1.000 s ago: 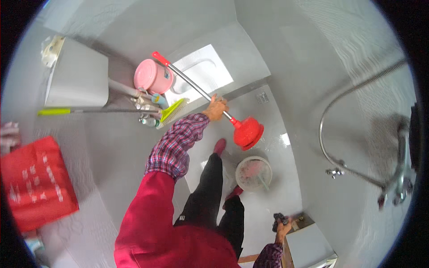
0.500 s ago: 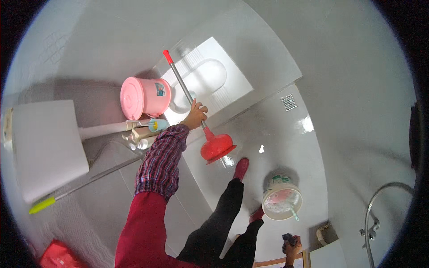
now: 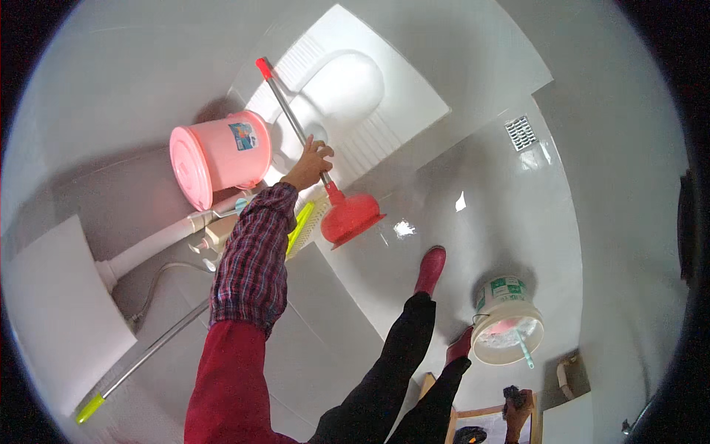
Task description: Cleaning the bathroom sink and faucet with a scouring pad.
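Note:
My left hand [image 3: 308,166] is closed around the metal shaft of a plunger [image 3: 352,217]. The plunger is held slanting: its red-tipped handle points to the far left over the squat toilet [image 3: 347,85], and its red rubber cup hangs near the left hand, above the floor. At the lower right edge, my right hand [image 3: 520,409] is closed on a dark, fuzzy scrubber [image 3: 512,398]; part of its fingers is hidden.
A lidded pink bucket [image 3: 225,152] stands left of the toilet, by a white pipe [image 3: 148,248]. A cream pail [image 3: 510,354] holds suds and a pale-green-handled tool. A green-gripped pole [image 3: 151,351] ends near a green perforated head [image 3: 302,228]. A floor drain [image 3: 521,133] lies far right.
The view has shifted, with the toilet and pink bucket now further up and left. The left hand keeps hold of the plunger, and the green perforated head has come into sight beside the sleeve.

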`<state>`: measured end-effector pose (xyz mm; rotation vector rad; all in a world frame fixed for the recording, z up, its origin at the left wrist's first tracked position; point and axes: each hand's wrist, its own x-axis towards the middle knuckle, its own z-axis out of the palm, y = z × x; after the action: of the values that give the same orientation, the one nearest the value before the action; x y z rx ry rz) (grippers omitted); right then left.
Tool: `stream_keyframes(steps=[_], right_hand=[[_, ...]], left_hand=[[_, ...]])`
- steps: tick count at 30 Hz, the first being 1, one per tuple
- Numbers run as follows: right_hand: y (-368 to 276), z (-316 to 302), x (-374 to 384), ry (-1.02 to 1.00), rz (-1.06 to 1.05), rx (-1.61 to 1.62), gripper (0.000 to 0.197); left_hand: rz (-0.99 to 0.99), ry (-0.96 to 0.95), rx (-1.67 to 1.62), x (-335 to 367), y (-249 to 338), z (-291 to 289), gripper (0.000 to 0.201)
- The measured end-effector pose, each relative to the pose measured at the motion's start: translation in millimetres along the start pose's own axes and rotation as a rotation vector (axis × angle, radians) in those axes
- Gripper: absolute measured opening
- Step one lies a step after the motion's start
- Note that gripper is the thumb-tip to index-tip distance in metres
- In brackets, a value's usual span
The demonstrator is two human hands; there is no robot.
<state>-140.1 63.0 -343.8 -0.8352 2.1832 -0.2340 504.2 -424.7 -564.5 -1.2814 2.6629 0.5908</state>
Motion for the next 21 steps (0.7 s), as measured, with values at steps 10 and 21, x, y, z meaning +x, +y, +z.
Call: stream_keyframes(steps=[10, 21], right_hand=[[-80.5, 24.6, 15.6, -0.018, -0.048, 0.042, 0.028], [-25.8, 26.4, 46.1, -0.071, -0.119, -0.147, 0.022]], left_hand=[[-0.101, -0.049, 0.098, 1.8, -28.5, 24.9, 0.01], [-0.383, -0.123, 0.353, -22.0, -34.7, 2.2, 0.028]])
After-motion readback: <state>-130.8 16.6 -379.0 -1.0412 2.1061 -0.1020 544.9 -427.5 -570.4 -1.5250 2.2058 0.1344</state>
